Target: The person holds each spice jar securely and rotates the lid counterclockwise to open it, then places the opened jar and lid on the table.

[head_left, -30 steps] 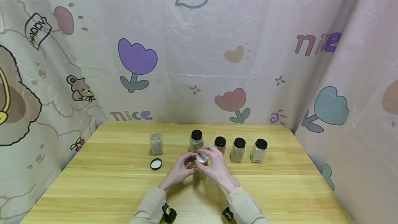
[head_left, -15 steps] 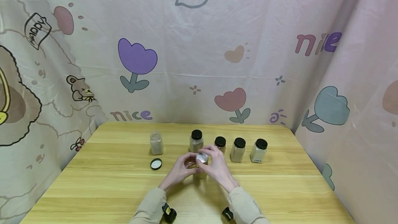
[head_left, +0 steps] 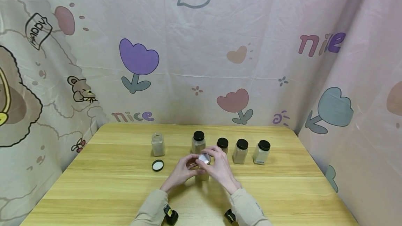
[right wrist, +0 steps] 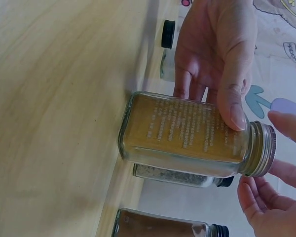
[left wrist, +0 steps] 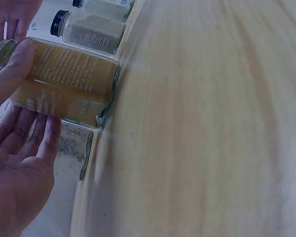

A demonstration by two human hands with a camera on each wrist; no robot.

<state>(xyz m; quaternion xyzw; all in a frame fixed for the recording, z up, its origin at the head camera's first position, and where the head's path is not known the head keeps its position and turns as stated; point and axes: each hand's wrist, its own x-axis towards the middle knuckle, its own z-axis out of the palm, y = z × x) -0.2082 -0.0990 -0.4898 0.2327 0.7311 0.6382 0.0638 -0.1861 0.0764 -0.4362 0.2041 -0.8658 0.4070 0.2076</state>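
Observation:
A square glass spice jar of yellow-brown powder stands upright on the table, white print on its side. Its threaded neck is bare of a black lid, and a silver foil seal covers the mouth. My left hand grips the jar's body, thumb on the near face and fingers behind. From the other side my right hand has its thumb and fingertips at the rim of the foil. A black lid lies on the table at the left, its white lining up.
Behind my hands stand several black-lidded spice jars, including a speckled one, a brown one, a greyish one and a pale one. An open jar of white powder stands back left. Patterned curtains border the wooden table.
The right thumb and fingertips have shifted slightly at the foil's rim, and the shine on the foil differs. The left hand and the jar have stayed in place.

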